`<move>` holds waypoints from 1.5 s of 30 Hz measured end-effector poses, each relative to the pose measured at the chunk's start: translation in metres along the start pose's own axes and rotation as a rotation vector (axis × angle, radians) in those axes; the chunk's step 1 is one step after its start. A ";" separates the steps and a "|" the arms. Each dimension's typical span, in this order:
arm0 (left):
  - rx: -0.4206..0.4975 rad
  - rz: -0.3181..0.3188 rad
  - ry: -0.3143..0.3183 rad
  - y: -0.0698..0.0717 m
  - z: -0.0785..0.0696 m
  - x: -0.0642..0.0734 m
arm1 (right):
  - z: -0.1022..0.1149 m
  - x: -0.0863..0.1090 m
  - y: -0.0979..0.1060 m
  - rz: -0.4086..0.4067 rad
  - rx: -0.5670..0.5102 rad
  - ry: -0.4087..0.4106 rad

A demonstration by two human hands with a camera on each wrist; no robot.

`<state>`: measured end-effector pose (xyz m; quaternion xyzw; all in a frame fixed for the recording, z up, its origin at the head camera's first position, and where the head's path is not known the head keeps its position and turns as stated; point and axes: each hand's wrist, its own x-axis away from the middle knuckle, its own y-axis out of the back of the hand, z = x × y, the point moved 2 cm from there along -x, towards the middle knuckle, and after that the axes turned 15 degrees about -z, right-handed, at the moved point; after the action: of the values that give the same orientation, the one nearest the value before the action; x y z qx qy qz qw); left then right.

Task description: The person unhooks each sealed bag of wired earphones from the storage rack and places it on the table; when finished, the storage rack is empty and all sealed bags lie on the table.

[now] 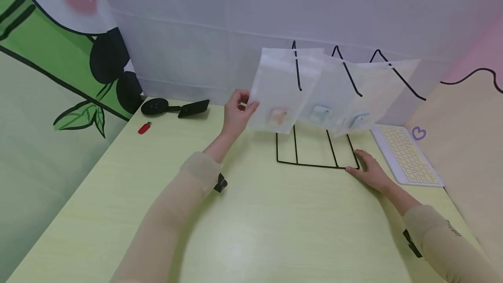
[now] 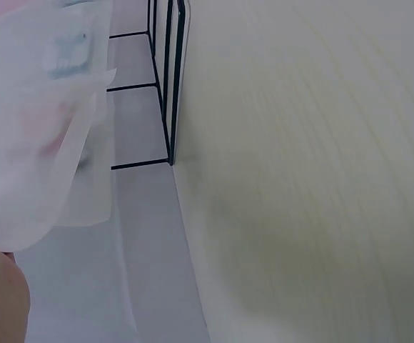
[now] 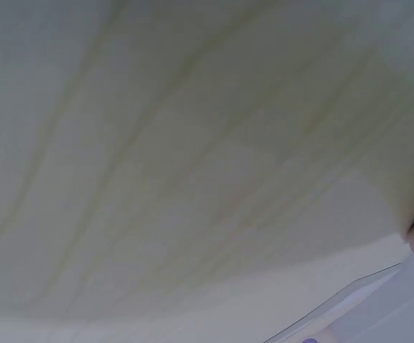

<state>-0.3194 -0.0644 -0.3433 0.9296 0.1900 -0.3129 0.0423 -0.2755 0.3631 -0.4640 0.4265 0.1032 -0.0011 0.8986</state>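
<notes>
A black wire display rack point(image 1: 316, 166) stands on the table, its three hooks rising at the back. From each hook hangs a frosted white bag: the left bag point(image 1: 275, 86) shows a pinkish shape, the middle bag point(image 1: 328, 84) a teal one, the right bag point(image 1: 377, 95) a blue one. My left hand point(image 1: 235, 115) pinches the left bag's outer edge between thumb and fingers. In the left wrist view, that bag point(image 2: 21, 157) bends near the hand. My right hand point(image 1: 371, 171) holds the front right corner of the rack's base, thumb in front and fingers along the side.
At the back left lie a black ladle-like utensil point(image 1: 155, 106), a black flat-bladed piece point(image 1: 194, 108) and a small red USB-stick-like object point(image 1: 144, 127). A white keyboard point(image 1: 408, 154) lies right of the rack. A pale cloth wall point(image 1: 188, 56) hangs close behind the table point(image 1: 255, 230).
</notes>
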 end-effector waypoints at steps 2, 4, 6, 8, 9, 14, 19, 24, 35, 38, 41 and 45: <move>0.014 0.004 -0.011 0.001 -0.002 0.002 | 0.000 0.000 0.000 0.001 0.000 -0.001; 0.034 0.007 -0.014 0.001 -0.004 0.003 | 0.000 0.000 0.000 0.003 -0.001 -0.003; 0.057 0.015 -0.011 0.001 -0.006 0.004 | 0.000 0.000 0.000 0.000 -0.002 0.001; 0.077 0.024 -0.006 0.002 -0.008 0.005 | 0.000 0.000 -0.001 -0.003 -0.005 0.003; 0.086 0.029 -0.004 0.002 -0.008 0.005 | 0.000 -0.001 -0.001 -0.004 -0.008 0.005; 0.111 0.065 0.000 0.001 -0.013 0.008 | -0.001 -0.002 -0.001 -0.002 -0.012 0.010; 0.129 0.069 -0.025 0.000 -0.022 0.013 | -0.004 -0.001 0.000 -0.003 -0.003 0.008; 0.124 0.045 -0.051 0.001 -0.029 0.017 | -0.004 -0.002 0.001 0.009 -0.007 -0.005; 0.075 0.026 -0.083 0.009 -0.046 0.024 | -0.003 -0.003 0.000 0.002 -0.004 -0.013; 0.069 0.027 -0.093 0.010 -0.049 0.025 | -0.003 -0.002 -0.001 -0.014 0.000 -0.013; 0.073 0.028 -0.100 0.011 -0.051 0.026 | -0.003 -0.001 -0.002 -0.039 0.004 -0.004; 0.075 0.031 -0.090 0.010 -0.039 0.026 | 0.000 0.001 -0.005 -0.075 0.038 0.019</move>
<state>-0.2749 -0.0571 -0.3277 0.9183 0.1613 -0.3608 0.0208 -0.2751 0.3603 -0.4678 0.4391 0.1279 -0.0327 0.8887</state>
